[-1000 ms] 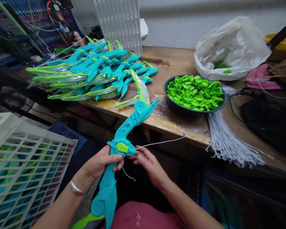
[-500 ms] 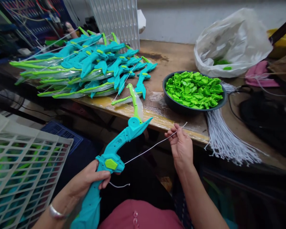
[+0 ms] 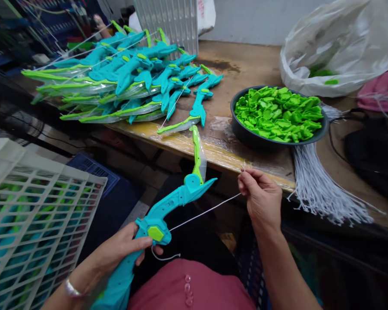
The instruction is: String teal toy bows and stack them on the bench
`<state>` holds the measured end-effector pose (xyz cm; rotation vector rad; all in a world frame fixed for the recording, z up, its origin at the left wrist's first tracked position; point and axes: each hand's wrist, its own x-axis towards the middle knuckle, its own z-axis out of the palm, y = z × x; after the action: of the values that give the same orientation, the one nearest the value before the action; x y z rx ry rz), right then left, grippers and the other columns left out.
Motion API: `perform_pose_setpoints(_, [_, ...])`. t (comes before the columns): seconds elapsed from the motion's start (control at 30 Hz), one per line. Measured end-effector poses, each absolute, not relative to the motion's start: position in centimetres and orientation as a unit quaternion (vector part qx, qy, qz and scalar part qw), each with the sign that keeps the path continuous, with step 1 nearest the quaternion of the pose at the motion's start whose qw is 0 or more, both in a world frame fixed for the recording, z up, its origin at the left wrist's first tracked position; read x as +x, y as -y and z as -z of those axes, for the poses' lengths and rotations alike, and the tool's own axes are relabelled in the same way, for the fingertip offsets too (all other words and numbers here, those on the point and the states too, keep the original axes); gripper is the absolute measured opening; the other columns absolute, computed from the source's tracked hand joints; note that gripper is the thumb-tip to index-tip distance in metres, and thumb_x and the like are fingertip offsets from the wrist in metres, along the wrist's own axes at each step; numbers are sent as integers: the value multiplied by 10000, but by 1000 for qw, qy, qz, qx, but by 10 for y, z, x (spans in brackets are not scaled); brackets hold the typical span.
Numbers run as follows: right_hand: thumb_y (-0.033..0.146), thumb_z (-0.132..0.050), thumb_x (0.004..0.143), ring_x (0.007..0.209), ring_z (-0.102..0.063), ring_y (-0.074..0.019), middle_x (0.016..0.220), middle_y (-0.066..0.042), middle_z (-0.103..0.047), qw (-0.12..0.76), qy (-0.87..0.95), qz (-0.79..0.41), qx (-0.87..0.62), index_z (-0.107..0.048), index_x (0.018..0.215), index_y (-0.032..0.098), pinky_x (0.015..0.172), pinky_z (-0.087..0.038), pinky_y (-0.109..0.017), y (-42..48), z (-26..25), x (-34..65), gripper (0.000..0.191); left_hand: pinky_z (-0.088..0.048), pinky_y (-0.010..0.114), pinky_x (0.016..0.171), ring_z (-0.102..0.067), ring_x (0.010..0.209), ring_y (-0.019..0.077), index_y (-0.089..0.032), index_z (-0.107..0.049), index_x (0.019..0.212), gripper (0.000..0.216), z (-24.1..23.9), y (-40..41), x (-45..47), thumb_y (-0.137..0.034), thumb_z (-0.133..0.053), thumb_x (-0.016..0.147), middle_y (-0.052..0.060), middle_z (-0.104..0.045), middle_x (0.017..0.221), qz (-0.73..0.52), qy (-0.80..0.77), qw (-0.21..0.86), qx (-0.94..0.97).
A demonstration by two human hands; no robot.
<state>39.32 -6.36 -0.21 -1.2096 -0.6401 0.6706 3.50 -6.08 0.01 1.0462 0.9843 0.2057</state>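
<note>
My left hand is closed around the grip of a turquoise toy bow, which has a lime-green hexagon in its middle and a green limb at its upper end. The bow tilts up to the right over my lap. A white string comes out beside the bow's middle, and its short end dangles below my left fingers. Off to the right, my right hand pinches the string's far part between thumb and fingers, and the stretch between the hands is straight. The bow's lower end runs out of view.
Stacked toy bows fill the left of the workbench. A dark bowl of green plastic pieces stands near a bundle of white strings and a plastic bag. A white crate of bows is at lower left.
My right hand has slid rightward and a little down, its fingers now more tightly folded on the string. The string's free tip no longer sticks out as far. The view has shifted slightly.
</note>
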Motion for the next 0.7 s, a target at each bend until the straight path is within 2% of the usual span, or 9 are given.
perform_pose_setpoints(0.1, [286,-742,910,688,-575,-130,774,3,-646,658,400,-176,-613,-775,961,198,627,-442,-258,74,-7,396,107,-444,224,489,-568,501,125,-190,-741,986,359,6,72,30,-502,-799,818,58,-725,822,-65,-487,715,497])
perform_pose_setpoints(0.2, [239,-662,964,851,-630,-171,922,-21,-678,595,487,-72,-636,-774,1001,216,767,-491,-308,77,-16,395,120,-465,232,487,-568,507,130,-195,-737,1008,366,17,83,24,-487,-815,802,19,-678,808,-26,-499,699,512])
perform_pose_setpoints(0.33, [238,-606,988,810,-631,-183,884,-23,-656,541,543,-36,-641,-760,1021,224,731,-500,-318,71,-17,392,158,-483,234,481,-574,549,145,-201,-741,1099,410,32,95,18,-438,-844,781,29,-674,836,-41,-501,702,504])
perform_pose_setpoints(0.5, [235,-597,979,792,-651,-192,851,-20,-678,521,549,-14,-653,-718,922,213,754,-515,-328,60,-7,393,136,-479,236,464,-582,555,161,-218,-729,1194,491,36,98,17,-378,-876,754,41,-689,825,-66,-541,689,477])
perform_pose_setpoints(0.6, [232,-593,980,807,-650,-188,863,-21,-680,524,552,-14,-649,-703,905,207,769,-511,-321,61,-3,393,135,-442,214,455,-554,521,140,-204,-753,1118,372,28,93,22,-328,-857,783,27,-689,780,-80,-506,713,479])
perform_pose_setpoints(0.7, [254,-629,968,799,-643,-180,865,-18,-678,535,542,-39,-647,-702,921,199,757,-505,-308,65,0,390,103,-421,204,465,-552,521,131,-175,-749,1028,265,17,85,29,-353,-807,840,36,-708,791,-50,-468,718,513])
